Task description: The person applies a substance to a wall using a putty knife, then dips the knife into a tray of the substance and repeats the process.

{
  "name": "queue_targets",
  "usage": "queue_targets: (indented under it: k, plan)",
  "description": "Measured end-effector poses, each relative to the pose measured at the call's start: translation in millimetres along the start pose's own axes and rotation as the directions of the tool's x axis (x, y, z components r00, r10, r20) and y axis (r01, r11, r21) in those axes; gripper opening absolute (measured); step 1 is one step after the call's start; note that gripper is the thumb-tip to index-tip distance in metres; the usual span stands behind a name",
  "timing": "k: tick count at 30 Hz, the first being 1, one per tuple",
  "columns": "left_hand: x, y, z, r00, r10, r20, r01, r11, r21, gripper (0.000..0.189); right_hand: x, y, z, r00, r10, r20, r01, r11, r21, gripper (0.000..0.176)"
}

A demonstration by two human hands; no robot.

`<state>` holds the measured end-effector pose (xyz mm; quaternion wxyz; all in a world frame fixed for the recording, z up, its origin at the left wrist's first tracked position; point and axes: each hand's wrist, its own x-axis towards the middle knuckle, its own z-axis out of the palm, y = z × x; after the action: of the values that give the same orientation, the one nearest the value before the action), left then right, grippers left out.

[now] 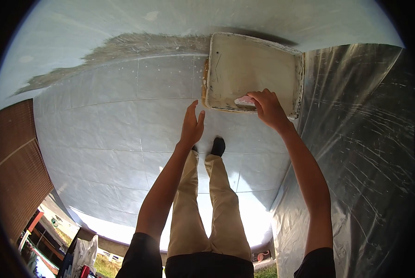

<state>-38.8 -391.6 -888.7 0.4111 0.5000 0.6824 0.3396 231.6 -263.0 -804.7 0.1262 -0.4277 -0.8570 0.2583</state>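
Observation:
A large shallow tray (256, 69) with a crusted, whitish-stained rim sits at the upper middle, against the wall. Near its lower edge my right hand (268, 110) grips a small pinkish scraper-like tool (245, 100), whose lower part is hard to make out. Left of the tray's lower corner, my left hand (192, 124) hangs in the air with its fingers apart and nothing in it.
Grey tiled floor (105, 125) spreads below. The pale wall (170, 16) has a rough grey patch (138, 44). Plastic sheeting (360, 139) covers the right side. A brown ribbed panel (19, 162) stands at left, with assorted items below it. My feet are below the tray.

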Motion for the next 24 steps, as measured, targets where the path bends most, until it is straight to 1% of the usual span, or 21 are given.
queue_targets:
  k: [6, 9, 11, 12, 14, 18, 24]
  plan:
    - [-1.1, 1.2, -1.7, 1.0, -0.004, 0.002, 0.004, 1.0, -0.011, 0.05, -2.2, -2.6, 0.3, 0.999, -0.041, 0.031, 0.043, 0.997, -0.069, 0.029]
    - [-3.0, -0.3, -2.7, 1.0, -0.003, -0.001, 0.003, 1.0, -0.012, 0.05, -5.1, -2.5, 1.0, 0.998, -0.068, -0.001, 0.067, 0.996, -0.063, 0.032]
    - [-4.5, -0.5, -3.6, 1.0, -0.001, -0.001, 0.001, 1.0, -0.008, 0.05, -7.3, -2.8, 1.4, 0.995, -0.083, -0.059, 0.081, 0.996, -0.047, 0.034]
    - [-5.3, -0.1, -4.3, 1.0, -0.011, 0.003, 0.011, 1.0, -0.006, 0.05, -7.4, -2.9, 1.2, 0.995, -0.085, -0.059, 0.083, 0.995, -0.047, 0.034]
    - [-7.1, -0.4, -4.3, 1.0, -0.023, 0.009, 0.023, 1.0, -0.005, 0.05, -9.7, -2.9, 0.8, 0.99, -0.089, -0.107, 0.086, 0.996, -0.032, 0.036]
    - [-9.4, -4.1, -2.8, 1.0, -0.016, 0.005, 0.016, 1.0, -0.003, 0.049, -10.6, -3.6, 3.6, 0.986, -0.102, -0.13, 0.095, 0.994, -0.061, 0.035]
    - [-14.4, -3.8, -2.5, 0.999, -0.031, 0.01, 0.031, 0.999, -0.016, 0.049, -10.2, -5.6, 3.7, 0.991, -0.066, -0.116, 0.065, 0.998, -0.017, 0.032]
